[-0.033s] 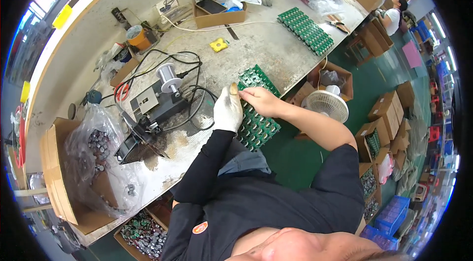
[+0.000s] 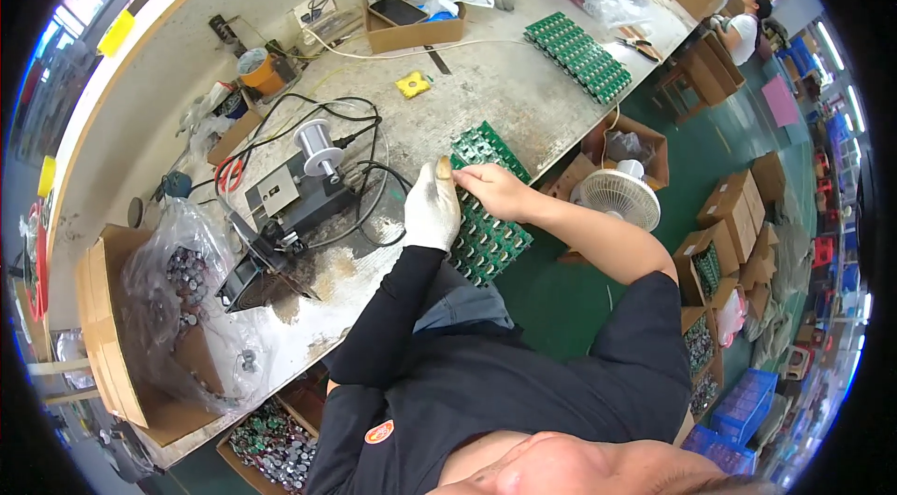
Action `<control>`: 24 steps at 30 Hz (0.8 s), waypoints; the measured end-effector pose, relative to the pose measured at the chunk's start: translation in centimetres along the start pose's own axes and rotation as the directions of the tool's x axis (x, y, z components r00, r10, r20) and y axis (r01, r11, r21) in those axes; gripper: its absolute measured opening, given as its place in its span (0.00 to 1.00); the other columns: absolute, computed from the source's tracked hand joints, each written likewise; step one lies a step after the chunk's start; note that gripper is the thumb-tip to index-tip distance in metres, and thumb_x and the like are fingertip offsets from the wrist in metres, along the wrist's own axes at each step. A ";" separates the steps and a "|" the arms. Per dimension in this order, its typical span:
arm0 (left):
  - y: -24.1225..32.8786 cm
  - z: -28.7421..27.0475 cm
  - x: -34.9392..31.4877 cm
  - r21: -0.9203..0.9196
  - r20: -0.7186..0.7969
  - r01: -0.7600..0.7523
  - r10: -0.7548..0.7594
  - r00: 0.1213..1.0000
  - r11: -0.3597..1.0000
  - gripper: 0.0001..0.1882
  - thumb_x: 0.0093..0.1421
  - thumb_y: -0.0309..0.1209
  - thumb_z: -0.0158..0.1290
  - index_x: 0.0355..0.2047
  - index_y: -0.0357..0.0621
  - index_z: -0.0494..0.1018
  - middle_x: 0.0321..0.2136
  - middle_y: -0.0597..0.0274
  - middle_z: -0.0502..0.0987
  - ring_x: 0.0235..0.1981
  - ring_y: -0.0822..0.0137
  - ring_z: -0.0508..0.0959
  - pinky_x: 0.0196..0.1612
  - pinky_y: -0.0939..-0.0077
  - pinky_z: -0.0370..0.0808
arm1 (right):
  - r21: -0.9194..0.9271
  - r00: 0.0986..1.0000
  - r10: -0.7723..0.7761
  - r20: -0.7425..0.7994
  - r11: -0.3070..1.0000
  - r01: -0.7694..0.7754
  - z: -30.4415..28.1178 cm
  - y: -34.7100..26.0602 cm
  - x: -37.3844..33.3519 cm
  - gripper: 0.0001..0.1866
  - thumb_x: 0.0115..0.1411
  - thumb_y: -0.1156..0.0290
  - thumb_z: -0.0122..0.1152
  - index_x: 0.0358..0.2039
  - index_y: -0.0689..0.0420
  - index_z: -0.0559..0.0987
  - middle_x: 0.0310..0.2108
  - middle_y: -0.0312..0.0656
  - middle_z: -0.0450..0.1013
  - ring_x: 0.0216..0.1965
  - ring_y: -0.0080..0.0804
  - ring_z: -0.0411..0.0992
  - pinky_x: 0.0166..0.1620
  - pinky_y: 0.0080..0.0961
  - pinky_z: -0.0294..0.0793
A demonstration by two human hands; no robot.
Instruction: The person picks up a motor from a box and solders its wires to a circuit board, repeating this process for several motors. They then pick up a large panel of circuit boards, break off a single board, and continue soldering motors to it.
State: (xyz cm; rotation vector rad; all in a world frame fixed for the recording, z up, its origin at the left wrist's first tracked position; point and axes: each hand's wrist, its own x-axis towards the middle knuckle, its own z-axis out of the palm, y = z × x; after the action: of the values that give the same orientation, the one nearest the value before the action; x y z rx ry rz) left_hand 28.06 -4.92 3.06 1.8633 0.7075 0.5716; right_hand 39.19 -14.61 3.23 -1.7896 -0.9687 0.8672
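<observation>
My left hand, in a white glove with a worn, yellowish thumb tip, is closed at the left side of a green circuit board panel. Rows of small parts cover the panel, which tilts over the table's front edge. My bare right hand crosses above its middle, fingers pinched together against the left thumb. Whatever lies between those fingertips is too small or hidden to make out. Left of the hands stands a black soldering device with a solder wire spool and loose black cables.
A second green board panel lies at the far right of the table, near pliers. A yellow sponge sits mid-table. At left is a carton with bagged small parts. A white fan stands right of the table; another person sits beyond.
</observation>
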 end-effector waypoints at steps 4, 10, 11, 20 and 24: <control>1.5 -1.0 -0.6 0.366 0.100 -0.246 0.225 0.969 0.897 0.17 0.66 0.43 0.46 0.27 0.43 0.69 0.17 0.45 0.73 0.22 0.42 0.75 0.24 0.53 0.70 | 0.072 0.997 -0.061 -0.048 0.995 0.065 -1.2 0.0 -0.2 0.19 0.67 0.62 0.46 0.36 0.67 0.77 0.30 0.41 0.75 0.33 0.24 0.69 0.40 0.24 0.68; 0.7 -1.0 -0.6 -0.008 0.112 -0.249 0.248 0.962 0.968 0.15 0.67 0.38 0.46 0.31 0.40 0.72 0.22 0.44 0.73 0.23 0.48 0.74 0.25 0.64 0.68 | 0.285 1.000 0.017 -0.025 0.959 -0.009 -1.7 -1.0 -0.6 0.20 0.67 0.62 0.48 0.45 0.67 0.77 0.41 0.39 0.76 0.43 0.23 0.70 0.49 0.23 0.67; 0.3 -0.9 -0.7 -0.008 0.117 -0.252 0.251 0.961 0.968 0.15 0.67 0.38 0.46 0.31 0.40 0.72 0.22 0.44 0.73 0.23 0.48 0.74 0.25 0.64 0.68 | 0.287 0.999 0.017 -0.031 0.958 -0.007 -1.8 -0.8 -0.4 0.20 0.67 0.62 0.48 0.45 0.67 0.77 0.41 0.39 0.76 0.43 0.23 0.70 0.49 0.23 0.67; 0.8 -0.4 -0.4 -0.319 0.122 0.051 -0.012 0.992 0.947 0.25 0.69 0.48 0.41 0.26 0.38 0.68 0.19 0.71 0.65 0.24 0.77 0.62 0.28 0.79 0.62 | 0.354 0.960 0.078 -0.267 0.935 0.023 -2.7 0.9 2.3 0.18 0.64 0.61 0.52 0.42 0.62 0.80 0.41 0.36 0.78 0.34 0.24 0.72 0.40 0.26 0.70; -0.8 -0.1 -0.2 -0.176 0.135 0.041 -0.017 0.991 0.983 0.25 0.70 0.46 0.40 0.27 0.36 0.70 0.19 0.67 0.67 0.25 0.76 0.64 0.30 0.78 0.65 | -0.363 0.954 -0.173 -0.245 0.929 0.075 -5.6 1.9 5.7 0.24 0.64 0.54 0.46 0.31 0.64 0.78 0.30 0.59 0.74 0.35 0.57 0.72 0.41 0.43 0.71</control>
State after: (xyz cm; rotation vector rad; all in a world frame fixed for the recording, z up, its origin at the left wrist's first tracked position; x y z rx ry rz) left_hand 27.68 -4.70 2.32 1.7039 0.5749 0.4713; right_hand 47.03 -12.24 2.56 -2.0546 -1.0892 0.3646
